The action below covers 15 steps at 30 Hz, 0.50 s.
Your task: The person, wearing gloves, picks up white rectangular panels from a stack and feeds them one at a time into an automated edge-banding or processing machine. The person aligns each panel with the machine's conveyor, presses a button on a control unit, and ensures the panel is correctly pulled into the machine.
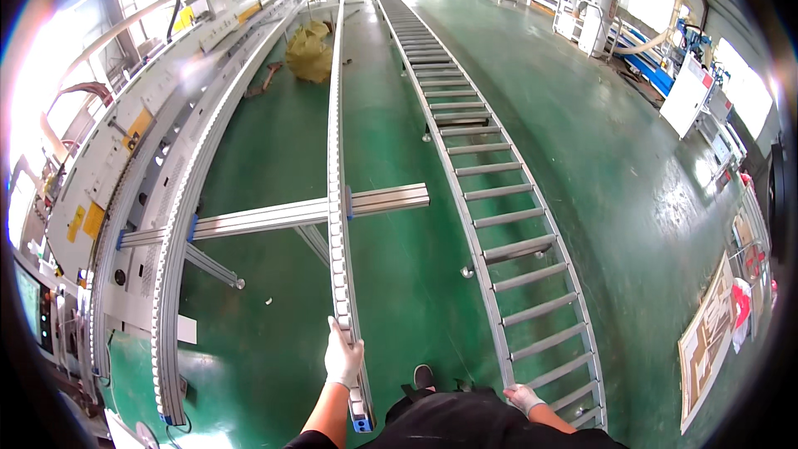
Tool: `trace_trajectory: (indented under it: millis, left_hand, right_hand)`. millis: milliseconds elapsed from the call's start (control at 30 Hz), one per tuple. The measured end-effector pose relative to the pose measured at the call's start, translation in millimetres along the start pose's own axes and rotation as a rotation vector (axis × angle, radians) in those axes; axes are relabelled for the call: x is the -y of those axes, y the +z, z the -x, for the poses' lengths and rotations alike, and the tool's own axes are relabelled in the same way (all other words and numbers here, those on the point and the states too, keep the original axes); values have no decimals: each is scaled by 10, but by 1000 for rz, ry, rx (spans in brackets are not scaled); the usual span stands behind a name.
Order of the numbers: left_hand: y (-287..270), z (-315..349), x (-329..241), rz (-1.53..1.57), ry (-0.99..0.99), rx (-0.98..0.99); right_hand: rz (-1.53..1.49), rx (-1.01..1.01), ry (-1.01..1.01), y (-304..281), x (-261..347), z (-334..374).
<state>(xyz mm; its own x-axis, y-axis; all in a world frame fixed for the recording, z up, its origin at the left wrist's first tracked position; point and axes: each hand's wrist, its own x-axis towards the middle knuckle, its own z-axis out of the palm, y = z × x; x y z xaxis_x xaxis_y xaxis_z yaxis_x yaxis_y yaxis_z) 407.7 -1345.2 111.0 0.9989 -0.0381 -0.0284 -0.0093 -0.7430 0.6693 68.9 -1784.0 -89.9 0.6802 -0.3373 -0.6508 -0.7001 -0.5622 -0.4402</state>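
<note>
My left hand (pixel 342 355), in a white glove, grips the near part of a long, narrow rail (pixel 336 241) lined with small white rollers. A blue cap closes the rail's near end, just past my hand. To my right, my gloved right hand (pixel 524 399) is curled over the left side beam of a grey roller conveyor (pixel 519 251). Its rollers lie crosswise like ladder rungs, widely spaced near me and denser far off. My right fingertips are partly hidden behind the hand. An aluminium cross beam (pixel 391 199) passes beneath the white-roller rail.
At left, a second roller rail (pixel 187 191) runs beside a long pale machine (pixel 104 175). A yellow-brown bundle (pixel 308 51) lies on the green floor (pixel 399 283) farther ahead. A framed panel (pixel 705 341) leans at right; white and blue machines (pixel 594 21) line the far right.
</note>
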Motion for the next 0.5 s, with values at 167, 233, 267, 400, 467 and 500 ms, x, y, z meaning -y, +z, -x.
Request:
trace_trajectory:
  millis: [167, 233, 267, 400, 467, 500]
  left_hand:
    - [206, -689, -35, -26, -4, -79]
    - [251, -1029, -119, -56, -39, -78]
    - [266, -1178, -170, -107, -70, -98]
    - [276, -1720, -441, -223, -261, -81]
    - [260, -1863, -552, -210, -224, -108]
    - [275, -1919, -601, -194, -271, -123]
  right_hand:
    - [251, 114, 217, -408, -65, -294]
    - [93, -86, 86, -659, -14, -495]
    - [76, -83, 34, -745, 65, -697]
    - [148, 50, 39, -995, 511, -1734]
    - [49, 49, 41, -1037, 789, -2250]
    - [67, 87, -18, -1080, 956, -2523]
